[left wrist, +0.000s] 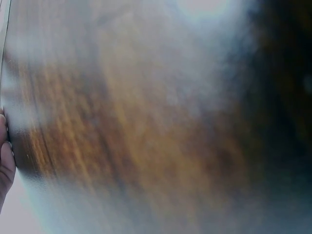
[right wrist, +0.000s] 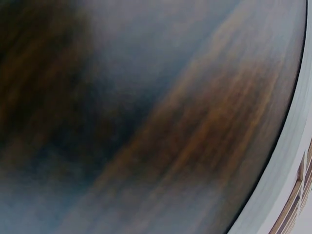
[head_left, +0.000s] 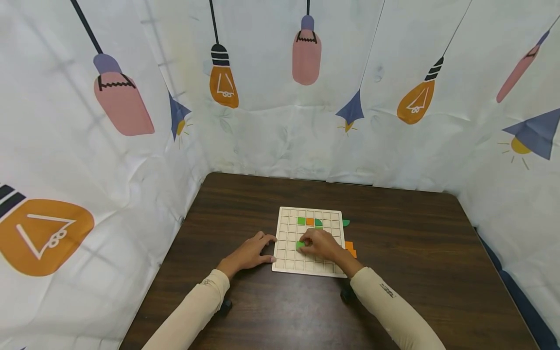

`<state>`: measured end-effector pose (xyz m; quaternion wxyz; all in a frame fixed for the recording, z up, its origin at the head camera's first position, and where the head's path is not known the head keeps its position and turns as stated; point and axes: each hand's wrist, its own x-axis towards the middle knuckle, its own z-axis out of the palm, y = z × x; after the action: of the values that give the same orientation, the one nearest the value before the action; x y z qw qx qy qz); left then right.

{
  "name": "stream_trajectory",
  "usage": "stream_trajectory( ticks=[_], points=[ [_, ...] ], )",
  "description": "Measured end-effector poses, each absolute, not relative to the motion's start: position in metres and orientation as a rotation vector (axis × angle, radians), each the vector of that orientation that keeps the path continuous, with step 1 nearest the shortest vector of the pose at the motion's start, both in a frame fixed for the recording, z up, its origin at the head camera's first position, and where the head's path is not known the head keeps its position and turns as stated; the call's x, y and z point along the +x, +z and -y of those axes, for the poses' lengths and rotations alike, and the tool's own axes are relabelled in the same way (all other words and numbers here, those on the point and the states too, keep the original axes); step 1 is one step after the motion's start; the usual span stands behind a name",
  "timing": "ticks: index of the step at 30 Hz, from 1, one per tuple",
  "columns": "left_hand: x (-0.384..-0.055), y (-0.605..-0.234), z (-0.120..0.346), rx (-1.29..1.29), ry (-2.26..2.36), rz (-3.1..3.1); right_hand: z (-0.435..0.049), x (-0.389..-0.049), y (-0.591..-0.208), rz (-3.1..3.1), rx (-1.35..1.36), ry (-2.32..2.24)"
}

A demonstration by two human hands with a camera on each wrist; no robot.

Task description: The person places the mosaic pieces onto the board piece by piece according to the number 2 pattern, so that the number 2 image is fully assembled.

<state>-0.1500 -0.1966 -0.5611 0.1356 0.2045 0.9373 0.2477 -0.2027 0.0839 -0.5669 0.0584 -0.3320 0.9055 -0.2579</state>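
A pale wooden grid board [head_left: 286,265] lies on the dark table, its surface divided into small square cells. My right hand [head_left: 321,244] is over the middle of the board, with thumb and forefinger pinching a light green square tile [head_left: 300,245]. Against the board's left edge rest the fingertips and thumb of my left hand [head_left: 248,251]. Farther up the grid, a green tile [head_left: 301,220], an orange tile [head_left: 309,221] and a dark green curved tile [head_left: 318,222] sit in a row. Part of another green piece shows just below them, mostly hidden by my right hand.
Right of the board lie orange pieces [head_left: 350,247], partly hidden, and a dark green piece [head_left: 346,222]. The brown wood-grain table [head_left: 420,243] extends around the board. A white curtain [head_left: 280,136] printed with lamps hangs behind and at the sides.
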Motion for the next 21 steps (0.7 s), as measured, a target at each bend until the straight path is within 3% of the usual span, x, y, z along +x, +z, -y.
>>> stream_trajectory(
  ticks=[21],
  points=[
    [-0.1502, -0.5626, 0.1966, 0.593, 0.730, -2.716, -0.0832, -0.2032, -0.5697, -2.758, -1.000, -0.767]
  ],
)
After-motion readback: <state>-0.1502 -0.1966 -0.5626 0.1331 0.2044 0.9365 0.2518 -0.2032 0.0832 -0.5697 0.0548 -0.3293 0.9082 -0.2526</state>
